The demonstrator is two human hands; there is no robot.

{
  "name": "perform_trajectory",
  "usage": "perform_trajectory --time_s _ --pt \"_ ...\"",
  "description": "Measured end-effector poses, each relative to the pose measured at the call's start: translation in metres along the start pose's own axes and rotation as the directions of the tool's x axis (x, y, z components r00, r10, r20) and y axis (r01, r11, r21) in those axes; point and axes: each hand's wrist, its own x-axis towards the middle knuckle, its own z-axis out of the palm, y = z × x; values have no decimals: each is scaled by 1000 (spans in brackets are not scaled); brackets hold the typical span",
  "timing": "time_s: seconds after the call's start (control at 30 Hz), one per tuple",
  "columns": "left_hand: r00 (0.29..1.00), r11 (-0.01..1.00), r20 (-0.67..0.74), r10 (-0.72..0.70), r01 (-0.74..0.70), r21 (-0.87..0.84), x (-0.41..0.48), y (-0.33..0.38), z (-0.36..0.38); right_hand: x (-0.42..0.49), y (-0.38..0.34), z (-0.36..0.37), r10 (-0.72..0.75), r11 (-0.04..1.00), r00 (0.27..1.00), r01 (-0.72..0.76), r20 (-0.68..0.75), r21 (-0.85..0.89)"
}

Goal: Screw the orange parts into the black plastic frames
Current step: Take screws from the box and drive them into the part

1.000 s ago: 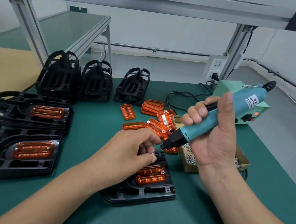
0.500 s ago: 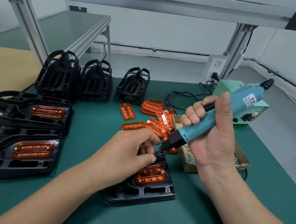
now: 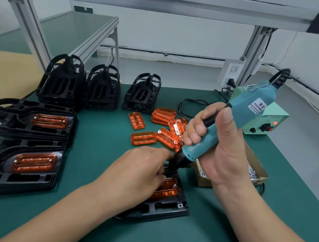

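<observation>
Lowered since the earlier frame, the teal electric screwdriver (image 3: 232, 124) now has its black tip down at the black plastic frame (image 3: 165, 209).
Head view: the right hand (image 3: 220, 150) wraps the tilted screwdriver. Its tip is at the frame's far end, beside the translucent orange part (image 3: 167, 190) seated in the frame. Over the frame lies the blurred left hand (image 3: 139, 175), fingers curled by the tip; whether they pinch anything cannot be told.

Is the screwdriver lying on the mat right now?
No, the right hand grips the teal screwdriver, its tip angled down at the black frame under the left hand.
</observation>
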Motion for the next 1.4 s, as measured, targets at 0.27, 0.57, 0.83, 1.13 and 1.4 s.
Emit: perform_trajectory --time_s 0.27,0.57,0.83,1.13,1.4 --pt "997 997 -38 -66 65 -31 0 -4 6 -3 8 6 -25 999 1000 25 -1 -23" --pt "997 997 -54 -51 47 -65 1 -6 5 4 10 -7 16 992 976 11 -216 125" --pt "997 948 -56 -56 36 -318 0 -17 -20 6 11 -10 58 982 952 -1 -299 187" --pt "843 982 538 -13 113 -153 0 -60 -47 -3 14 3 50 995 987 -36 -152 93" --pt "844 989 537 7 75 -130 2 -54 -40 -10 21 13 62 998 997 -61 -50 7"
